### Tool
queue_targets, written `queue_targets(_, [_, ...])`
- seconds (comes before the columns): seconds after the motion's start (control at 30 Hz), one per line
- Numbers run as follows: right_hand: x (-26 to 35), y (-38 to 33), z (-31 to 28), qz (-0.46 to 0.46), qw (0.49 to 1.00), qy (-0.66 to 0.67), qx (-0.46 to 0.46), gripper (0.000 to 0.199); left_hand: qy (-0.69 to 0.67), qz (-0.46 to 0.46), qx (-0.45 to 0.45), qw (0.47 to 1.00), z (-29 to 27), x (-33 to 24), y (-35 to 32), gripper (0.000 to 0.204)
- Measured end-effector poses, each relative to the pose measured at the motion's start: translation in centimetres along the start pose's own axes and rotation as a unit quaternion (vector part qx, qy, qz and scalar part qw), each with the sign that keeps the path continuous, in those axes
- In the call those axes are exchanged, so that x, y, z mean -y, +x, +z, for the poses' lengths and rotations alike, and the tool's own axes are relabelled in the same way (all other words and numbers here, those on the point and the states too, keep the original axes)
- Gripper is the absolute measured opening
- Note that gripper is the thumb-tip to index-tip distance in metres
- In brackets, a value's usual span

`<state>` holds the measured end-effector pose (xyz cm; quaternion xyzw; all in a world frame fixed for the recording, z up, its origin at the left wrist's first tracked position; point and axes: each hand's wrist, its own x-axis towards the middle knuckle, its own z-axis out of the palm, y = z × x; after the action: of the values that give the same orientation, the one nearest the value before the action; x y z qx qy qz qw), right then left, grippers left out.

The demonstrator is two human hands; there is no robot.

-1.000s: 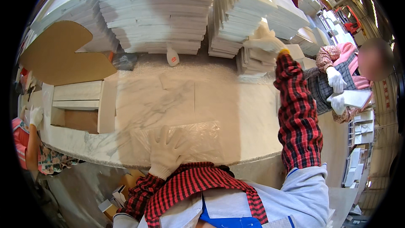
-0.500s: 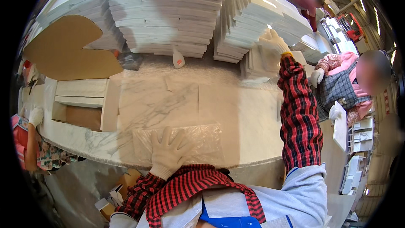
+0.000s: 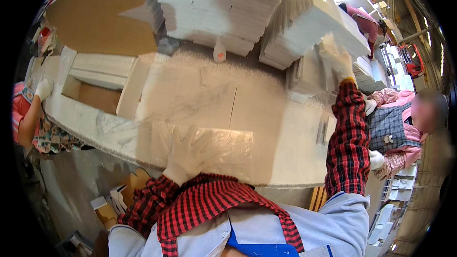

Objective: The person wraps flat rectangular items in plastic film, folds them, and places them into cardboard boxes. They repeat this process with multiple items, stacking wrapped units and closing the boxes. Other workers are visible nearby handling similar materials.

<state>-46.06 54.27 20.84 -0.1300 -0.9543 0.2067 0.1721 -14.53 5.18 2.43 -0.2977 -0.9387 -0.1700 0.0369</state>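
My left hand (image 3: 186, 150), in a white knit glove, lies with fingers spread on a sheet of clear plastic film (image 3: 233, 150) at the table's near edge. Beneath the film a flat pale piece seems to lie; its outline is hard to make out. Far to the right, my right hand (image 3: 337, 59), gloved too, reaches to the short stack of white slabs (image 3: 304, 74). Its fingers are smeared by motion, and whether they grip a slab or film cannot be told. Marble-veined pale slabs (image 3: 200, 100) lie flat on the table between my hands.
An open cardboard box (image 3: 95, 12) with white strips inside stands at the left. A white spray bottle (image 3: 219, 51) stands before tall slab stacks (image 3: 209, 7). A gloved co-worker (image 3: 28, 114) is at the left edge; another person (image 3: 390, 119) stands close by my right arm.
The whole view has shifted and turned. My right hand stays by the short stack, its fingers now blurred. My left hand still rests on the film. The right-hand co-worker's white slab has dropped from sight.
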Motion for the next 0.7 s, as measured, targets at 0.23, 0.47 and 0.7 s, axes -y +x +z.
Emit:
queue_targets(0.23, [-2.6,-14.0,-5.5,0.057,0.931,0.36,0.032,0.047,0.007,0.009,0.0,1.0,-1.6,-0.1,0.3,0.048])
queue_targets(0.47, [-3.3,-32.3,-7.3,0.149,0.86,0.484,0.061,0.075,-0.016,-0.049,-0.041,0.998,-2.2,-0.5,-1.0,0.053])
queue_targets(0.7, [6.8,-37.7,-3.7,0.111,0.858,0.454,0.213,0.102,0.007,-0.184,-0.021,0.983,-4.4,-0.9,-5.6,0.059])
